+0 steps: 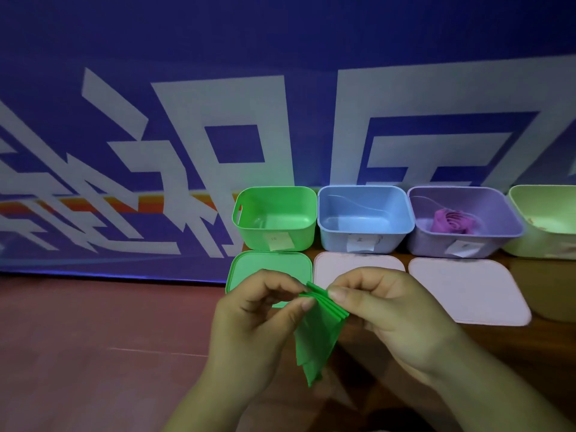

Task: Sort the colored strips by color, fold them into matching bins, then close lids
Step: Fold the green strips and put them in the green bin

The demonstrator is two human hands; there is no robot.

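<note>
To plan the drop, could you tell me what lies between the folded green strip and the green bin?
The green lid lies flat there, shown in the head view.

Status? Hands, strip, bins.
Left hand and right hand both pinch the folded green strip. Green bin open, looks empty; green lid lies in front. Path to bin clear.

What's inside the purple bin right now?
One bundled purple strip lies on the floor of the purple bin, roughly centred. The bin's near wall hides the front of the floor, so anything lying there cannot be seen.
</note>
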